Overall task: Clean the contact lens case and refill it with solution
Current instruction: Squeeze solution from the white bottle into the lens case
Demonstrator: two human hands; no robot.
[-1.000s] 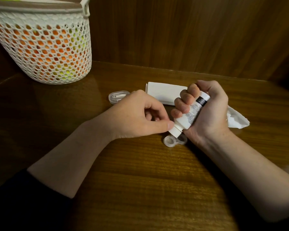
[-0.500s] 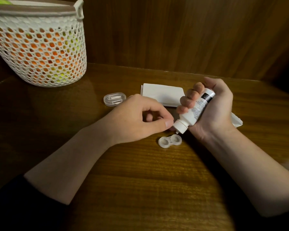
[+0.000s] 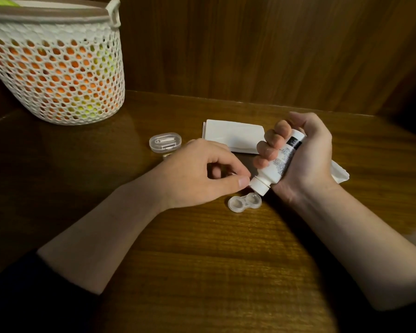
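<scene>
The clear contact lens case lies open on the wooden table, both wells facing up. My right hand grips a small white solution bottle, tilted nozzle-down, with its tip just above the case's right well. My left hand rests on the table to the left of the bottle. Its fingers are curled, and the thumb tip touches the bottle's neck. Nothing shows inside the left hand.
A folded white tissue pack lies behind the hands, and a crumpled tissue pokes out behind my right wrist. A small clear plastic box sits further left. A white mesh basket stands at the back left by the wooden wall.
The bottle has stayed tilted over the case, its tip now close above the right well. My left thumb remains by the bottle's neck. The view has shifted slightly.
</scene>
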